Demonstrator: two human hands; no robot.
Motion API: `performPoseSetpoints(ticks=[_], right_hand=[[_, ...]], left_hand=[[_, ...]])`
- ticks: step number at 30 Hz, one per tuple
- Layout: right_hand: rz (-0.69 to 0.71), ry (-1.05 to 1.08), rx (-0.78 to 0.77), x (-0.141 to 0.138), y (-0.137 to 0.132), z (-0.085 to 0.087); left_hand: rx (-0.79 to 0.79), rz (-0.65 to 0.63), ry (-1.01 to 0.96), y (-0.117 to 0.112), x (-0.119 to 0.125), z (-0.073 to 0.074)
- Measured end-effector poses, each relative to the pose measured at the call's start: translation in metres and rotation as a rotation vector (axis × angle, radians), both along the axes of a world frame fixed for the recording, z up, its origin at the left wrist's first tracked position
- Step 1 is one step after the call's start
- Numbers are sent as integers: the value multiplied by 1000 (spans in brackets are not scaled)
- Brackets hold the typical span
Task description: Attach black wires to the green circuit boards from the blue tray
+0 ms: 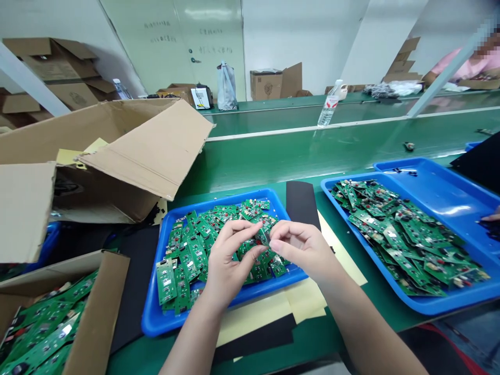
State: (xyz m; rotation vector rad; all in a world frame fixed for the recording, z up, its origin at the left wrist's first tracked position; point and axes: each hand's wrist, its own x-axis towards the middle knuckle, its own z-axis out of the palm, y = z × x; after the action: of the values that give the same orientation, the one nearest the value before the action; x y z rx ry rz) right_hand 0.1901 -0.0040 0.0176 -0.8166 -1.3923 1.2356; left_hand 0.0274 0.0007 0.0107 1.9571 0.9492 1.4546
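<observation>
My left hand [234,255] is raised over the blue tray [154,291], its fingers and thumb closed on the edges of a small green circuit board [262,237]. Much of that board is covered by the fingers. Close by on the right, my right hand [299,245] has its thumb and curled fingers pinched together at the board's side. Whatever lies in that pinch is too small or hidden to name. Beneath both hands, the tray carries a loose heap of green circuit boards [191,255] with small parts on them.
A second blue tray [394,297] of boards stands right, beside another blue tray [437,182]. Cardboard boxes [148,146] crowd the left; the nearer carton [99,312] holds boards. A water bottle [330,104] stands on the ledge. Another person's hand [495,214] shows at the right edge.
</observation>
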Motion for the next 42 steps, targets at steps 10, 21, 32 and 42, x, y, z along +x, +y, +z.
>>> performPoseSetpoints(ticks=[10,21,32,42], right_hand=[[97,-9,-66,5,0,4],[-54,-123,130,1,-1,0],[-325,-487,560,0,4,-5],[-376,-574,417,9,11,-11]], left_hand=[[-20,-23,-35,0,0,-1],[-258,-112,-104,-3,2,2],[-403,-62,-35,-2,5,2],[-631,-129,-125,-1,8,4]])
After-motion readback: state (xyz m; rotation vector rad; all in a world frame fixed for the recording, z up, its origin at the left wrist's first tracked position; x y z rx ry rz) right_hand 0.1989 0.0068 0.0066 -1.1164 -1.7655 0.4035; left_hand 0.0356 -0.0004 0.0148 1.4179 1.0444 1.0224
